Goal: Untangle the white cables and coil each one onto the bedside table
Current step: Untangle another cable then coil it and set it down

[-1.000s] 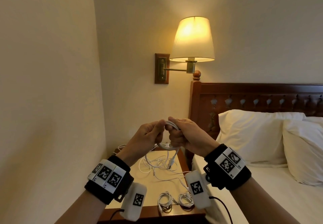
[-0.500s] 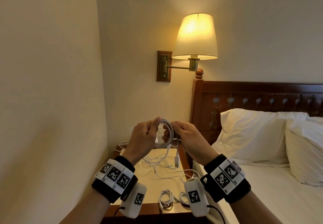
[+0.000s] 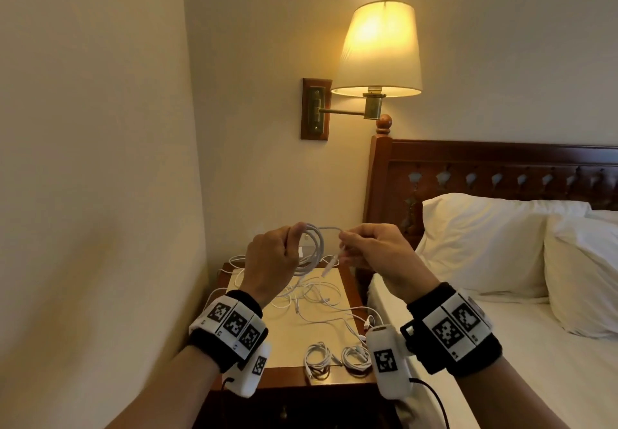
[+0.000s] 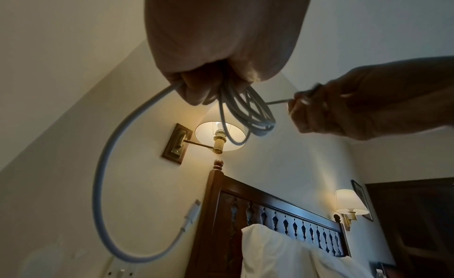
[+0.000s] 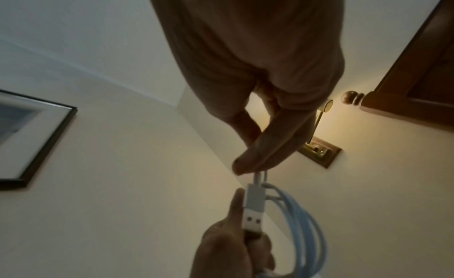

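Both hands are raised above the bedside table point(image 3: 344, 281). Left hand point(image 3: 271, 258) has its fingers curled round a coiled white cable point(image 3: 312, 249), several loops hanging from the fist, with one loose tail curving down to a small plug point(image 4: 191, 214) in the left wrist view. Right hand point(image 3: 378, 254) pinches a short stretch of the same cable between thumb and fingertips point(image 5: 245, 163), just beside the coil; a USB plug point(image 5: 254, 208) hangs right below that pinch.

On the table, a loose tangle of white cables point(image 3: 311, 295) sprawls across the middle and toward the far edge. Two small finished coils point(image 3: 319, 356) lie side by side at the near edge, toward the right corner; whether they touch each other is hard to judge from here. A lit wall lamp point(image 3: 379, 50) hangs above the table, with a dark wooden headboard point(image 3: 485, 167) and white pillows point(image 3: 485, 244) to the right.
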Available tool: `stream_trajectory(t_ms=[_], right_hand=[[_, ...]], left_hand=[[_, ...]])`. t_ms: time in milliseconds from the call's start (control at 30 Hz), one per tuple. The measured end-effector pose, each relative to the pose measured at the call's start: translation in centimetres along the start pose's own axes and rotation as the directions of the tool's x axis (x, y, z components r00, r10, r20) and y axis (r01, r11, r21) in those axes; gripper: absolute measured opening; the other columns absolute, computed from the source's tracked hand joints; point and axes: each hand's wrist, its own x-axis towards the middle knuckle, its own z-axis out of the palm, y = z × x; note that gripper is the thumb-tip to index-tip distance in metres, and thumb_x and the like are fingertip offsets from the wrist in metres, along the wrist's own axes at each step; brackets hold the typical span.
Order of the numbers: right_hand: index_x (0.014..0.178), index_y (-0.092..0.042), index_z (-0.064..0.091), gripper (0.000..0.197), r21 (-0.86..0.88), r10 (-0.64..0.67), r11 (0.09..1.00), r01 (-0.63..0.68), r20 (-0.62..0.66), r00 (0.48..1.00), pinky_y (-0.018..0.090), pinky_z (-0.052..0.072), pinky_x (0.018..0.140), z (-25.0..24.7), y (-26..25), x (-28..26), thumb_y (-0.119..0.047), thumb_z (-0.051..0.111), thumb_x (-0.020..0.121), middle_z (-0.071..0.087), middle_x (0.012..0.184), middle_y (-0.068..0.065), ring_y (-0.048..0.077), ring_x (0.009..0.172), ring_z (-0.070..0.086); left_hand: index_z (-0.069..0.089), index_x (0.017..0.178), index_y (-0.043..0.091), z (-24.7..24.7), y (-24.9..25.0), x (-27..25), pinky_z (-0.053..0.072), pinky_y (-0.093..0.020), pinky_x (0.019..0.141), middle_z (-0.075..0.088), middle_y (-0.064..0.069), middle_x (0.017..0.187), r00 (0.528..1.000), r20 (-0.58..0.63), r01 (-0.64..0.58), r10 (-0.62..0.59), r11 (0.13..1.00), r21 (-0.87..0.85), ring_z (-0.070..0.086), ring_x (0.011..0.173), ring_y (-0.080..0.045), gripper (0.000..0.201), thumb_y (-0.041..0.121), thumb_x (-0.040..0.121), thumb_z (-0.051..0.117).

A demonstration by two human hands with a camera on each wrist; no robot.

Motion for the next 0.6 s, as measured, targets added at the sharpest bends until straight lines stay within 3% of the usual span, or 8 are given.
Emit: stream_trajectory(t_ms=[100, 233, 300, 333, 400, 467, 533, 600], right_hand=[[0.101, 0.008, 0.061, 0.016, 0.156, -0.021, 0.987, 0.024, -0.021, 1.000, 0.019, 0.056, 0.056, 0.8, -0.1, -0.4, -0.005, 0.057, 0.095, 0.069, 0.074, 0.014, 0.016, 0.061, 0.070], [0.100, 0.009, 0.061, 0.015, 0.154, -0.065, 0.986, 0.068, -0.026, 0.998, 0.022, 0.058, 0.062, 2.0, 1.2, -0.9, -0.002, 0.062, 0.091, 0.070, 0.088, 0.023, 0.024, 0.072, 0.073], [0.092, 0.005, 0.065, 0.014, -0.040, -0.207, 0.978, 0.204, -0.086, 0.975, 0.022, 0.056, 0.060, 2.4, 2.3, -0.9, -0.006, 0.071, 0.085, 0.071, 0.086, 0.020, 0.019, 0.069, 0.072], [0.086, -0.002, 0.068, 0.012, -0.208, -0.309, 0.937, 0.280, -0.122, 0.943, 0.020, 0.054, 0.059, 2.6, 2.8, -0.8, -0.011, 0.075, 0.082, 0.072, 0.080, 0.011, 0.014, 0.065, 0.070], [0.077, -0.017, 0.069, 0.013, -0.512, -0.511, 0.772, 0.377, -0.146, 0.847, 0.014, 0.044, 0.061, 2.9, 3.5, -0.6, -0.022, 0.080, 0.079, 0.067, 0.075, -0.008, 0.005, 0.067, 0.059], [0.075, -0.021, 0.066, 0.015, -0.598, -0.613, 0.676, 0.430, -0.133, 0.779, 0.010, 0.037, 0.066, 3.1, 4.3, -0.3, -0.025, 0.081, 0.077, 0.058, 0.084, -0.012, 0.002, 0.078, 0.051], [0.076, -0.020, 0.068, 0.014, -0.476, -0.557, 0.772, 0.422, -0.187, 0.809, 0.012, 0.039, 0.073, 3.1, 4.6, -0.1, -0.024, 0.081, 0.076, 0.053, 0.090, -0.009, 0.004, 0.085, 0.049], [0.076, -0.021, 0.069, 0.013, -0.351, -0.482, 0.851, 0.392, -0.221, 0.848, 0.024, 0.046, 0.078, 3.1, 4.5, 0.1, -0.024, 0.082, 0.075, 0.053, 0.093, -0.006, 0.006, 0.089, 0.051]], left_hand=[[0.070, 0.074, 0.013, 0.6, 0.2, -0.5, 0.030, -0.019, 0.046, 0.055, -0.002, 0.052, 1.000, 0.005, 0.012, -0.011, 0.999, -0.047, 0.044, 0.046, -0.015, 0.045, 0.037, 0.099, 0.043], [0.046, 0.053, 0.024, 0.4, 0.7, -0.5, 0.030, -0.029, 0.049, 0.039, 0.003, 0.048, 0.986, 0.053, 0.164, -0.156, 0.949, -0.267, 0.032, 0.047, -0.011, 0.049, 0.034, 0.101, 0.044], [0.041, 0.053, 0.021, 0.3, 1.0, -0.6, 0.030, -0.032, 0.052, 0.037, 0.004, 0.048, 0.968, 0.099, 0.249, -0.229, 0.902, -0.352, 0.032, 0.049, -0.012, 0.051, 0.035, 0.102, 0.043], [0.039, 0.053, 0.020, 0.3, 1.2, -0.6, 0.030, -0.032, 0.053, 0.036, 0.005, 0.048, 0.959, 0.125, 0.285, -0.256, 0.880, -0.380, 0.031, 0.049, -0.011, 0.052, 0.036, 0.102, 0.043], [0.039, 0.053, 0.020, 0.1, 1.5, -0.7, 0.029, -0.030, 0.053, 0.034, 0.008, 0.047, 0.936, 0.173, 0.351, -0.306, 0.836, -0.422, 0.030, 0.048, -0.010, 0.053, 0.038, 0.102, 0.043], [0.041, 0.054, 0.019, -0.1, 1.8, -0.7, 0.029, -0.031, 0.056, 0.036, 0.006, 0.048, 0.917, 0.211, 0.398, -0.338, 0.810, -0.430, 0.031, 0.050, -0.011, 0.052, 0.041, 0.102, 0.042], [0.044, 0.057, 0.018, -0.3, 2.2, -0.6, 0.031, -0.032, 0.057, 0.038, 0.005, 0.049, 0.910, 0.224, 0.413, -0.349, 0.810, -0.416, 0.033, 0.051, -0.011, 0.051, 0.043, 0.102, 0.042], [0.045, 0.058, 0.018, -0.4, 2.3, -0.6, 0.031, -0.030, 0.056, 0.038, 0.005, 0.050, 0.907, 0.227, 0.419, -0.354, 0.808, -0.414, 0.033, 0.050, -0.010, 0.051, 0.043, 0.102, 0.041]])
